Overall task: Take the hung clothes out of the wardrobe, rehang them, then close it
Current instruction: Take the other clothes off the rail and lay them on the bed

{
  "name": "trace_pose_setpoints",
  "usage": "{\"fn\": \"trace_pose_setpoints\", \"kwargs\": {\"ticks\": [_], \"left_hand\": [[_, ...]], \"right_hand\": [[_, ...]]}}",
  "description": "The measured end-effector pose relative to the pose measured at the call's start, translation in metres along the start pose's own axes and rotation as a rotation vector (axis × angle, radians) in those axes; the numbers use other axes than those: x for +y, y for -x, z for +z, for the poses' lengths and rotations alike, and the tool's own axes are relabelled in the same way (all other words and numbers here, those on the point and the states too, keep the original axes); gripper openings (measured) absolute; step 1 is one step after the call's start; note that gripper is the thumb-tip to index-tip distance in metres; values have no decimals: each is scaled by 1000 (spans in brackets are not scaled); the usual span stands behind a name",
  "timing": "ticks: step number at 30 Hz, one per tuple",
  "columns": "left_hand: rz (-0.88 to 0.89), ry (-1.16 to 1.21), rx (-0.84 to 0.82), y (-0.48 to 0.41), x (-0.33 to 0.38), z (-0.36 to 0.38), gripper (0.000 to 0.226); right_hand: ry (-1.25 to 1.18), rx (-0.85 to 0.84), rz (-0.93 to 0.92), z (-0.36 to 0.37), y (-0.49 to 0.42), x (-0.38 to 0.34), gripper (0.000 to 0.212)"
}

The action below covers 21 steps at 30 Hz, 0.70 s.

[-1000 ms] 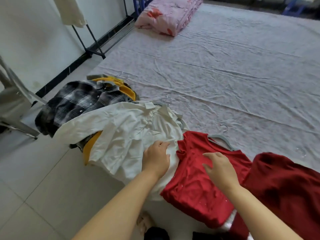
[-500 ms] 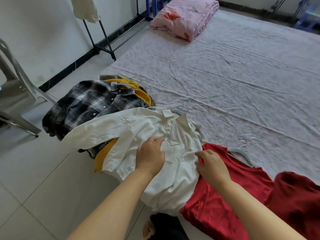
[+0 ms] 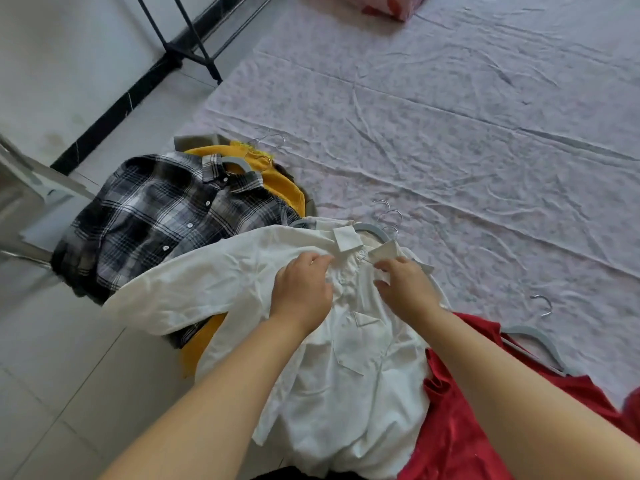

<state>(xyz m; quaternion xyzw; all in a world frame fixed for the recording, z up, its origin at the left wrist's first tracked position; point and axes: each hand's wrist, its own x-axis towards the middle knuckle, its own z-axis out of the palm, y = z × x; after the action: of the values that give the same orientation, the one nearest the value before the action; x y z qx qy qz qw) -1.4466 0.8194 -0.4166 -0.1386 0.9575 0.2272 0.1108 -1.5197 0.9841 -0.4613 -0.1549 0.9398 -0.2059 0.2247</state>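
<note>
**Two hands working the white shirt (image 3: 346, 375) at the near edge of the bed (image 3: 467, 140)**

Closest in, both bare forearms come up from the bottom of the view and run out side by side over the white shirt. It lies front-up across the bed's near edge, with its hem spilling off toward the tiled floor (image 3: 52, 393).

The left hand (image 3: 301, 292) sits palm-down just below the collar. Its fingers are curled and the tips bunch the fabric at the buttoned front. The right hand (image 3: 405, 289) is right beside it, with only a narrow strip of placket between them. It is knuckles-up, fingers bent, pinching a fold of white cloth under the right collar point.

To the right, a red garment (image 3: 460, 427) touches the shirt along the near edge and runs partly under the right forearm. Its grey hanger (image 3: 533, 337) lies on the sheet just past it, hook pointing away.

To the left, the white sleeve lies across a plaid shirt (image 3: 156, 220). That one hangs off the bed's left edge by the near-left corner, with a yellow garment (image 3: 280, 188) underneath. A second grey hanger (image 3: 370, 230) shows at the white collar, and metal hooks rest on the sheet just beyond.

Further out there is room: a wide stretch of wrinkled sheet runs toward the far edge, where a pink quilt (image 3: 391, 5) just peeks in. A strip of floor runs along the bed's left edge. A grey chair (image 3: 24, 199) stands at the view's left side, and the feet of a black rack (image 3: 194, 46) stand farther along by the wall.
</note>
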Motion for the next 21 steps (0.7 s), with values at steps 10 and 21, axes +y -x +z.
{"fn": "trace_pose_setpoints", "kwargs": {"ticks": [10, 21], "left_hand": [[-21, -21, -119, -80, -29, 55, 44], [-38, 16, -168, -109, -39, 93, 44]], "right_hand": [[-66, 29, 164, 21, -150, 61, 28], [-68, -101, 347, 80, -202, 83, 19]]}}
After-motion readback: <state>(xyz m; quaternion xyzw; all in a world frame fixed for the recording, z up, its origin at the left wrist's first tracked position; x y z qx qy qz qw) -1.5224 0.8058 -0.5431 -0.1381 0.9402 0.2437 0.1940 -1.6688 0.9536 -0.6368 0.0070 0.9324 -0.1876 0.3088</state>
